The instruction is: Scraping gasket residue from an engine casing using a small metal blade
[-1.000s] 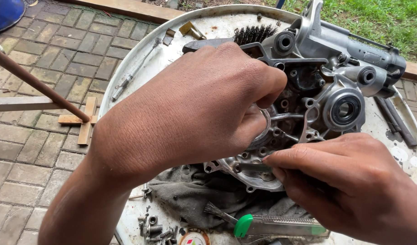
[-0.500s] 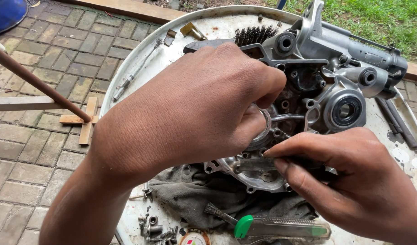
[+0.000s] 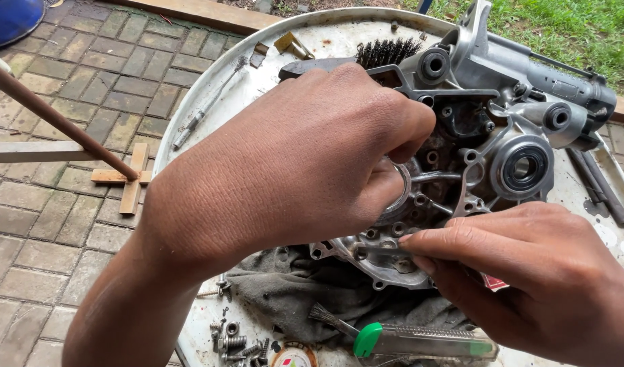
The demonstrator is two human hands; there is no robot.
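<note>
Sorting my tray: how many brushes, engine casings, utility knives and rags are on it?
Brushes: 2, wire brush, small brush
Engine casing: 1
Utility knife: 1
Rag: 1
Total: 5

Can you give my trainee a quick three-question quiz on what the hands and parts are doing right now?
1. True or false: the left hand rests on the engine casing.
2. What lies nearest the front edge of the round tray: A) wire brush, B) green-capped tool, C) wooden cross?
3. Which hand pinches a thin tool against the casing's lower rim?

Key: 1 true. 2 B, the green-capped tool. 3 the right hand.
</note>
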